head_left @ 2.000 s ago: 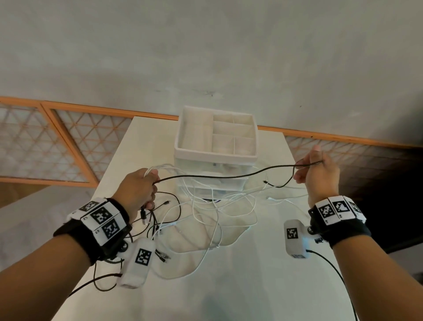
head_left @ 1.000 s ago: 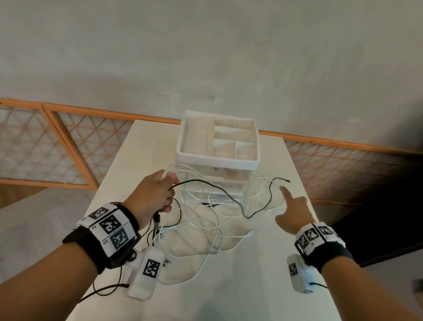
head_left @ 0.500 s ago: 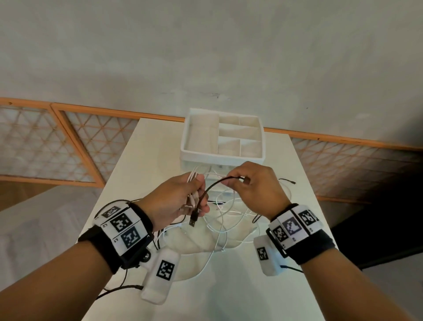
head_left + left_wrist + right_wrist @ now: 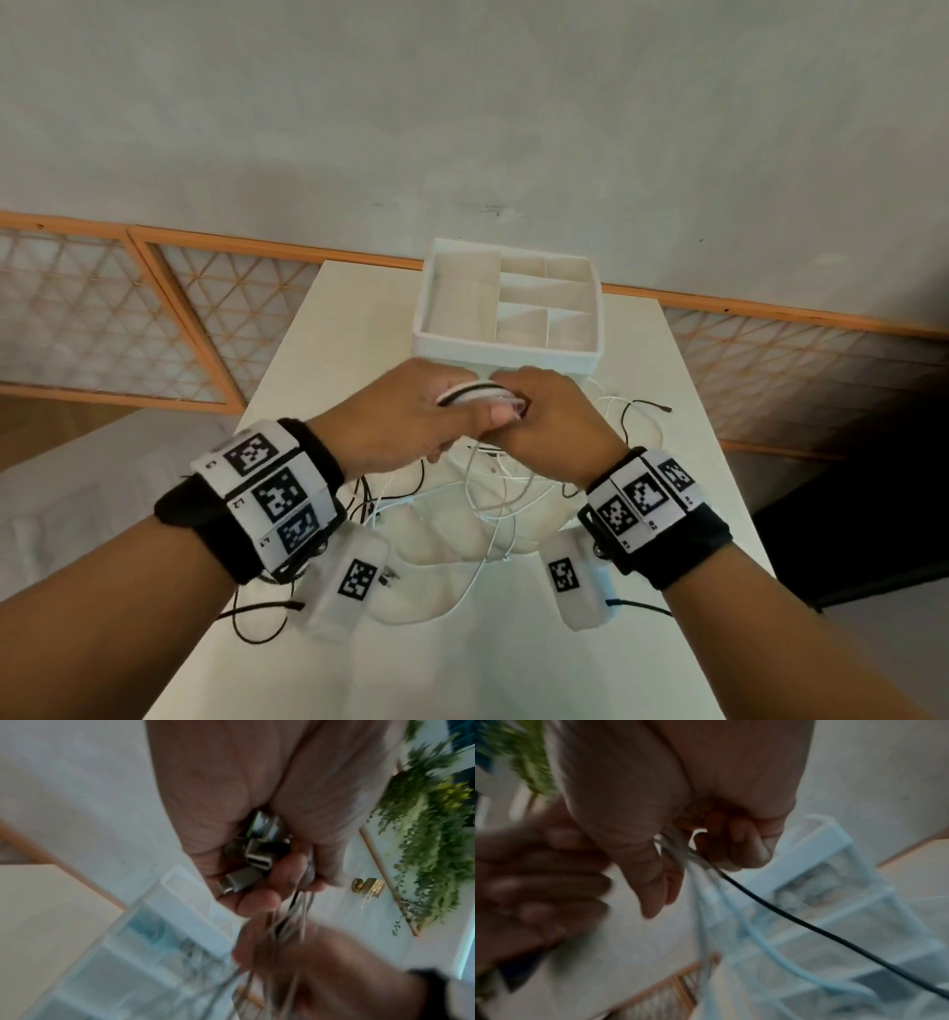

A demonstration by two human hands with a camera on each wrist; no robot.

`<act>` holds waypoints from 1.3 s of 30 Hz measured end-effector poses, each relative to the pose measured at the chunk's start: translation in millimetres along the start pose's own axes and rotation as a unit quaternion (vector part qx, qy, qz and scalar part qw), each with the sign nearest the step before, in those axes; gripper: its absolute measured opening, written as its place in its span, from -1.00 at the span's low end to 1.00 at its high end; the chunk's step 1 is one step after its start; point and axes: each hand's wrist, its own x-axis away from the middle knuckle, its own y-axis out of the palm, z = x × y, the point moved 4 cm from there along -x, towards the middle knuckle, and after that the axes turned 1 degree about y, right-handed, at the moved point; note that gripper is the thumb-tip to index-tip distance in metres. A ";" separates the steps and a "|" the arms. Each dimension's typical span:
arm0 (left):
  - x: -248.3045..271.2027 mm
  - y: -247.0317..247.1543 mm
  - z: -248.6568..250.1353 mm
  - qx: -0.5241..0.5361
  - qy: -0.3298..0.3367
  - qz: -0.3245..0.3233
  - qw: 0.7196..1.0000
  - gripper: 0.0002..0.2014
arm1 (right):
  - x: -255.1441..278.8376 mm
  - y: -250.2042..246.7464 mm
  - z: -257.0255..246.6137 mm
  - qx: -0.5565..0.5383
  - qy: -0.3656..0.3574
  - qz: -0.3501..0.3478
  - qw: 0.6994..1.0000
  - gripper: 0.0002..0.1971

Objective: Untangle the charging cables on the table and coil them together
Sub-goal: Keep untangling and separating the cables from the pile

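Note:
Both hands meet above the middle of the white table (image 4: 354, 329). My left hand (image 4: 411, 411) grips a bundle of white and black charging cables (image 4: 477, 393), with several metal plugs (image 4: 257, 858) tucked inside its curled fingers. My right hand (image 4: 544, 411) pinches the same strands right beside it; a black cable (image 4: 808, 927) and pale cables (image 4: 757, 933) trail down from its fingers. The remaining cable loops (image 4: 493, 493) hang and lie tangled under the hands. One black cable end (image 4: 662, 408) lies out to the right.
A white organiser box (image 4: 508, 354) with several compartments stands on a clear drawer unit (image 4: 154, 953) just behind the hands. Wrist-camera leads (image 4: 257, 622) lie near the table's front left. A wall with an orange lattice panel (image 4: 102, 329) runs behind the table.
My right hand let go of the stretched black cable, came back in, and has closed up against the left hand. The cable strands are now gathered between both hands.

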 end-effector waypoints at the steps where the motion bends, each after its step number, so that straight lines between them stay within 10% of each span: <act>1: 0.7 -8.0 6.8 0.000 0.019 0.028 0.999 -0.58 | -3.3 1.7 14.1 0.015 0.041 -0.023 0.999 -0.85; 6: 16.6 -49.0 -8.7 0.072 -0.022 0.146 0.986 -0.43 | 7.2 -29.3 127.3 0.210 0.281 0.001 0.936 -0.57; 12: 31.9 -17.6 -93.8 -0.170 -0.151 -0.038 0.973 -0.68 | 13.5 -74.3 151.6 0.113 0.277 0.313 0.901 -0.71; 17: 32.0 5.4 -134.1 -0.215 -0.225 -0.045 0.949 -0.63 | 21.2 -6.2 167.0 0.105 0.319 0.072 0.939 -0.26; 22: 31.3 14.4 -130.2 -0.050 -0.250 -0.004 0.967 -0.71 | 40.6 76.5 130.7 0.133 0.151 -0.010 0.979 -0.58; 26: 25.5 15.6 -115.0 0.018 -0.238 -0.015 0.971 -0.84 | 48.4 119.5 134.3 0.278 0.149 -0.175 0.933 -0.49; 31: 24.1 12.9 -113.2 0.033 -0.254 0.007 0.967 -0.84 | 34.0 88.1 126.3 0.226 0.150 -0.045 0.961 -0.96; 39: 13.1 12.0 -108.6 0.117 -0.251 0.137 0.951 -0.72 | 14.7 -54.2 52.9 -0.046 0.015 0.210 0.976 -0.87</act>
